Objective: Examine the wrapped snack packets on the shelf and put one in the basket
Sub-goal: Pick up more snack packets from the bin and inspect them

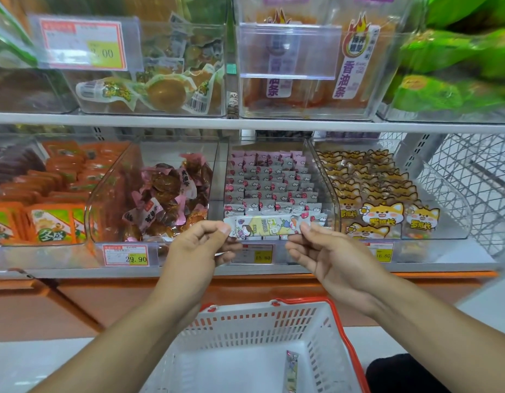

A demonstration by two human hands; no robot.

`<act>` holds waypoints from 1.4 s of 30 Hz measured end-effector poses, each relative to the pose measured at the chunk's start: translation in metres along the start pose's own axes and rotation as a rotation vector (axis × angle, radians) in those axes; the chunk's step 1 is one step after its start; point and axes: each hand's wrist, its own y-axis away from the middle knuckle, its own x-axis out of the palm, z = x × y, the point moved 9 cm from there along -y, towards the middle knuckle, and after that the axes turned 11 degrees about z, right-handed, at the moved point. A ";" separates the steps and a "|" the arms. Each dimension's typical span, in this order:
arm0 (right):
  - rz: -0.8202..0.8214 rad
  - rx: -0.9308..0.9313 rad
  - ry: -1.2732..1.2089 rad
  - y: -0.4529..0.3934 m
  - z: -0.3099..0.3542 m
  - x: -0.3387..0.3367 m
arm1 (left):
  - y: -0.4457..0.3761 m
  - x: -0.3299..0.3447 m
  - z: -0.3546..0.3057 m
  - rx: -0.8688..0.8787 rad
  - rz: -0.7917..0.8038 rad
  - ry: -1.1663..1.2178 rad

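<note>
1. At the far left of the lower shelf (pixel 189 272), note the orange packets (pixel 51 224) stacked in rows in their clear bin.
2. Next to the right, locate the clear bin (pixel 109 194) of brown snacks in pink-edged wrappers. Its price tag (pixel 126 255) reads 29.90.
3. Check your left hand (pixel 198 245). It is raised in front of the shelf edge, and its thumb and curled fingers pinch the left end of the long wrapped packet (pixel 269 226).
4. Observe the long wrapped packet itself. It lies level between your two hands, held in the air just in front of the middle bin (pixel 274 182), with its printed cartoon face toward you.
5. The middle bin behind it holds rows of small pink-and-grey wrapped packets standing on edge.
6. Check your right hand (pixel 327 251). Its thumb and fingers pinch the right end of the same packet.
7. Below your forearms, find the white basket (pixel 245 330) with its red rim. One similar packet (pixel 291 371) lies on its floor, toward the right side.
8. At the right of the lower shelf, note the bin of fox-print packets (pixel 383 214), tagged 16.80.
</note>
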 end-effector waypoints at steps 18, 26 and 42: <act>-0.218 -0.159 -0.061 -0.024 0.026 -0.012 | -0.017 0.016 -0.008 0.071 -0.027 -0.102; -0.366 -0.473 0.184 -0.069 0.088 -0.006 | -0.016 0.059 -0.017 0.341 0.167 -1.069; -0.461 -0.521 1.194 -0.149 0.122 0.018 | -0.022 0.073 0.004 0.295 0.283 -1.280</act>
